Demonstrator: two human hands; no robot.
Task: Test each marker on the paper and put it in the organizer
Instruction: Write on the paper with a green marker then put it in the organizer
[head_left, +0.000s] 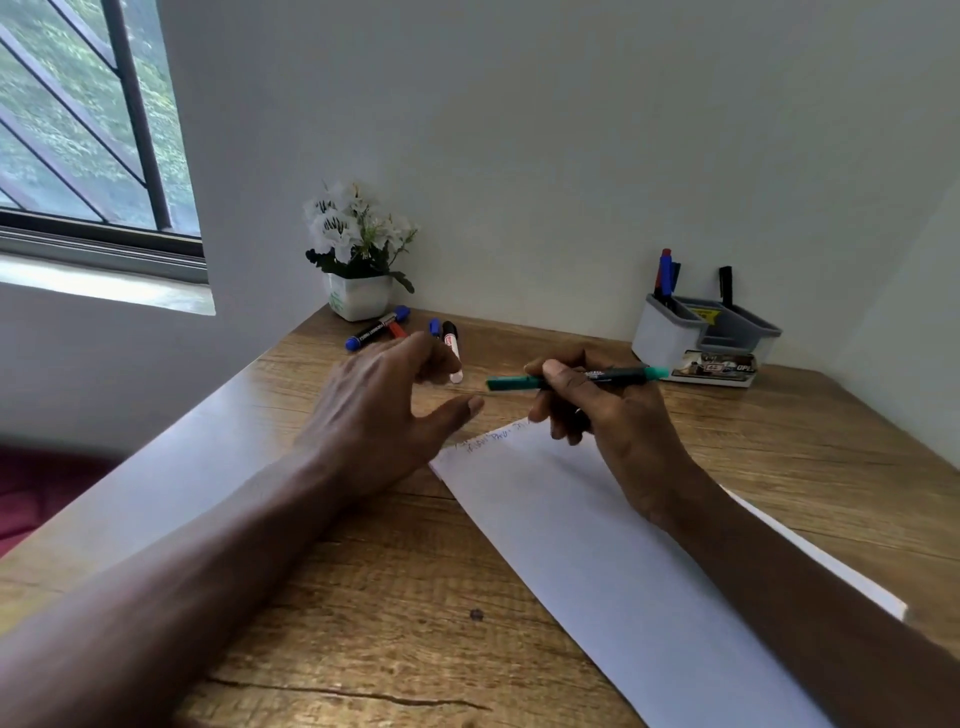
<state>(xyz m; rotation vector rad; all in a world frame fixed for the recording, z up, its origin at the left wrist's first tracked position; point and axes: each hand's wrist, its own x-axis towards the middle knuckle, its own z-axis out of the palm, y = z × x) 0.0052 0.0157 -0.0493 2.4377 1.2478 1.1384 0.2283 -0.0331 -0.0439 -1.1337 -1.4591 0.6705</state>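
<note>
— Right grip (608, 410)?
— Curled round the green marker (511, 383), level above the paper (597, 545), at its far corner. Left grip (379, 410) spread, holding nothing.
— Legible writing?
— Scribbles there and the label on the organizer (660, 332), back right: too blurred.

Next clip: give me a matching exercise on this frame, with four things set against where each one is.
Things:
1 green marker
2 organizer
3 flower pot
4 paper

Places:
a far left of the desk
b lying flat, nearest the camera
c gripped in the right hand
d far right of the desk

Pairs: 1-c, 2-d, 3-a, 4-b
</note>
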